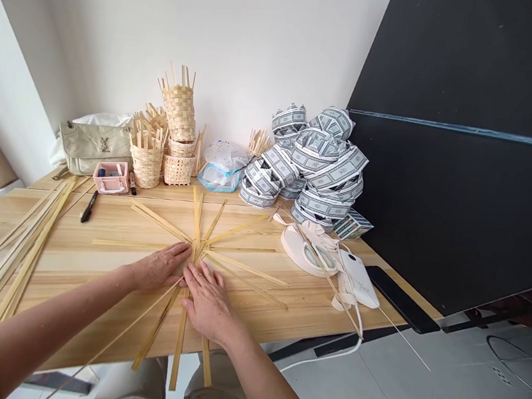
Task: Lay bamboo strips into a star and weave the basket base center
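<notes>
We have the desk point(257, 314) under both hands. Star of flat strips point(196, 243) sits at the fingertips: strips crossed at the hub, rays spread all round, a few over the near edge. We judge it early: layout done, a little thin weaving seems to show at the hub, while the rays beyond it lie flat and unwoven. Loose strips point(46, 232) lie left of the left hand; woven baskets point(180, 113) stand beyond it. Right hand point(204, 295): palm down, fingers loosely spread on the strips, nothing gripped that we see. Left hand point(162, 269): fingers nearly straight, together; we can't tell if it pinches the thin strand point(120, 333) ending beside it.
</notes>
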### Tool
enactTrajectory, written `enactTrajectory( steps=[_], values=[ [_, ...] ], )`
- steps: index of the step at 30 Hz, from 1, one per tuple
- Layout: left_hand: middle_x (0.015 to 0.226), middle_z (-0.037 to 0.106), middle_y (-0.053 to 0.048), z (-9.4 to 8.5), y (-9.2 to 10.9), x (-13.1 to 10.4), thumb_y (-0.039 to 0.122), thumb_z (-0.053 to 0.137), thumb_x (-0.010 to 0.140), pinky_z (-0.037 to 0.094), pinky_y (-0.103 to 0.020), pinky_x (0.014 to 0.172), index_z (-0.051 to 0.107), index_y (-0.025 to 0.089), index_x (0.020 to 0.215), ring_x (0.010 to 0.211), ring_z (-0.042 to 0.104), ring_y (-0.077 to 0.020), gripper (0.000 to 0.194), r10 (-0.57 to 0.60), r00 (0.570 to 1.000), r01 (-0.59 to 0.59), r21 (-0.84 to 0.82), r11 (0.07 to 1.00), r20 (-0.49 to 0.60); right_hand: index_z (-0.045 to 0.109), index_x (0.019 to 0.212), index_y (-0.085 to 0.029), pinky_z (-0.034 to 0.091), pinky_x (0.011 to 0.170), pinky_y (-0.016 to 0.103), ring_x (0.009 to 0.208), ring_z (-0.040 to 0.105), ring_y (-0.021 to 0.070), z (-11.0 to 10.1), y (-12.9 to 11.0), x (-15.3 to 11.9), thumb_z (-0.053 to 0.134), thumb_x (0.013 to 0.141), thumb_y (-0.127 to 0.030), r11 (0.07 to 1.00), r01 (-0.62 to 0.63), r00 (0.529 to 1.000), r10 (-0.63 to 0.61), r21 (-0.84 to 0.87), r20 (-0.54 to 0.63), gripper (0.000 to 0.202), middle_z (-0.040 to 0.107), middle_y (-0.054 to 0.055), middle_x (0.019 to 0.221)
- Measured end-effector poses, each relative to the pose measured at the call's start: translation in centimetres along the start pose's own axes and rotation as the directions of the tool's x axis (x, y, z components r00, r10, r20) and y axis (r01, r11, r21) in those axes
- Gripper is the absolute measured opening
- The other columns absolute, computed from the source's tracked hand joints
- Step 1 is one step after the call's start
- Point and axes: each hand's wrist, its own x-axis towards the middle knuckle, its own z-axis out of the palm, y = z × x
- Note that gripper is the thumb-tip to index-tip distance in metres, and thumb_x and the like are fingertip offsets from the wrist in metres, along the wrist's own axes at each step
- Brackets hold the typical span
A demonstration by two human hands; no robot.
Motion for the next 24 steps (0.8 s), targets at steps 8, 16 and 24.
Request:
enactTrajectory(
  steps=[8, 16, 24],
  values=[
    [0.134, 0.032, -0.02, -0.5, -0.9, -0.2, 0.037, 0.049, 0.08, 0.028, -0.037, 0.102, 0.033, 0.007, 0.129, 0.125, 0.028, -0.0277, 0.06, 0.063, 0.998, -0.063, -0.096, 0.993, 0.001, 0.026, 0.134, -0.016, 0.013, 0.103, 0.039, 0.129, 0.015, 0.0188, 0.1, 1.0, -0.3, 0.036, 0.085, -0.034, 0.999, 0.051, 0.999, -0.051, 0.0, -0.011, 0.052, 0.03, 0.006, 0.138],
    [0.135, 0.03, -0.017, -0.6, -0.6, -0.1, 0.025, 0.048, 0.08, 0.029, -0.038, 0.101, 0.034, 0.012, 0.129, 0.126, 0.026, -0.0268, 0.052, 0.064, 0.997, -0.062, -0.05, 0.997, 0.034, 0.036, 0.129, -0.018, 0.015, 0.102, 0.036, 0.127, 0.02, 0.0171, -0.3, 1.3, -0.7, 0.039, 0.085, -0.035, 0.997, 0.07, 0.996, -0.071, -0.013, -0.045, 0.047, 0.037, 0.005, 0.135],
    [0.135, 0.033, -0.013, 0.2, -0.4, 0.0, 0.022, 0.045, 0.081, 0.029, -0.037, 0.101, 0.037, 0.014, 0.128, 0.125, 0.028, -0.025, 0.047, 0.036, 0.999, -0.038, -0.05, 0.998, -0.039, 0.043, 0.121, -0.017, 0.021, 0.1, 0.037, 0.121, 0.03, 0.0187, -1.1, 0.3, -0.7, 0.049, 0.08, -0.03, 0.992, 0.113, 0.989, -0.118, -0.052, -0.094, 0.043, 0.046, 0.007, 0.126]
  ],
)
